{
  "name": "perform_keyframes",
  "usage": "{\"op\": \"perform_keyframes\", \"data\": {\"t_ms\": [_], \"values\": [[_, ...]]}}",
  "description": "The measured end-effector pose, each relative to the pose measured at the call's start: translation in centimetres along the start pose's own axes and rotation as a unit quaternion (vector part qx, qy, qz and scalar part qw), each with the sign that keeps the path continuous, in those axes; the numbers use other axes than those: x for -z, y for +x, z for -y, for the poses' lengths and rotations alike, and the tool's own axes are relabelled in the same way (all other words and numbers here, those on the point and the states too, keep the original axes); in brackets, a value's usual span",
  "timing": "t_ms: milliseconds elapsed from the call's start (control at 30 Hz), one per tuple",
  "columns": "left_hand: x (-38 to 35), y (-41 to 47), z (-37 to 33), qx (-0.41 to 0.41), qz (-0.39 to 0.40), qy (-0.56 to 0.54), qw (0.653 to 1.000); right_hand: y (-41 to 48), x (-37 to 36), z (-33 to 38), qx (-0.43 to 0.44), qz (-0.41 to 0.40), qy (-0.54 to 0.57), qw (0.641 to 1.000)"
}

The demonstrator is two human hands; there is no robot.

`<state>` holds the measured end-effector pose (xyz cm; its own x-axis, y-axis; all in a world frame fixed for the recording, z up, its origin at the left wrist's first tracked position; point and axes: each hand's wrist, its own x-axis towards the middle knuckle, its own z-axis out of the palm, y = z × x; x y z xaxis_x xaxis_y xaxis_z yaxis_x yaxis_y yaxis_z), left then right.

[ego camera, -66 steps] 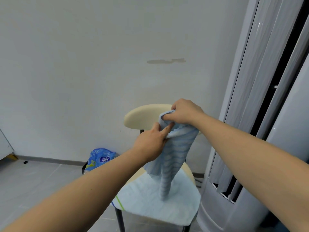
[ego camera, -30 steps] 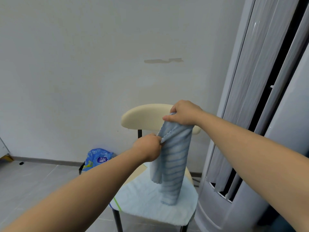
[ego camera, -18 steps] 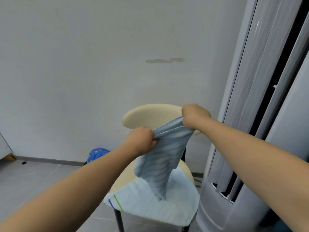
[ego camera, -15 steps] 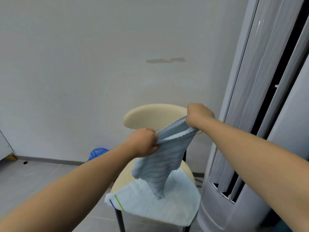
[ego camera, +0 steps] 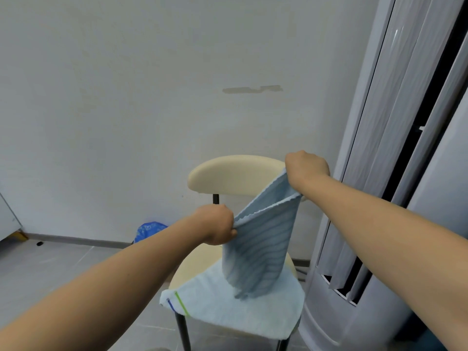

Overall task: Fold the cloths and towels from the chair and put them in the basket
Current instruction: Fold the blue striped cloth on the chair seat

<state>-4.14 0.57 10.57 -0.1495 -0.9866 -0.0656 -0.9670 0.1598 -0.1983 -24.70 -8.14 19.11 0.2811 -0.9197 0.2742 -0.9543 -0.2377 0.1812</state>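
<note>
A blue striped cloth (ego camera: 263, 247) hangs in the air above a cream chair (ego camera: 235, 173). My left hand (ego camera: 215, 224) grips its lower left corner. My right hand (ego camera: 305, 171) grips the upper right corner, higher and in front of the chair's backrest. The cloth's top edge is stretched on a slant between them, and its lower end dangles down to the seat. A light blue towel (ego camera: 235, 305) with a green and a blue stripe lies flat on the seat. No basket is in view.
A tall grey standing air conditioner (ego camera: 379, 224) stands close on the right of the chair. A blue plastic bag (ego camera: 148, 230) lies on the floor by the wall, behind my left forearm. Grey tiled floor (ego camera: 50, 269) extends to the left.
My hands have pulled apart, the right one going right and the left one down and left. The cloth that hung bunched from both hands now spreads out between them.
</note>
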Motion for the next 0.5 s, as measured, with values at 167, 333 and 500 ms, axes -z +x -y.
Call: {"op": "perform_keyframes", "data": {"t_ms": [167,333,500], "values": [[-1.0,0.0,1.4,0.018,-0.085,-0.090,0.992,0.2,0.0,-0.8,0.002,0.005,-0.002,1.000],[-1.3,0.0,2.0,0.025,-0.181,-0.192,0.964,0.3,0.1,-1.3,-0.012,0.005,-0.021,1.000],[-1.3,-0.4,2.8,-0.015,-0.234,-0.284,0.930,0.1,-0.4,-2.3,-0.053,0.036,-0.016,0.998]]}}
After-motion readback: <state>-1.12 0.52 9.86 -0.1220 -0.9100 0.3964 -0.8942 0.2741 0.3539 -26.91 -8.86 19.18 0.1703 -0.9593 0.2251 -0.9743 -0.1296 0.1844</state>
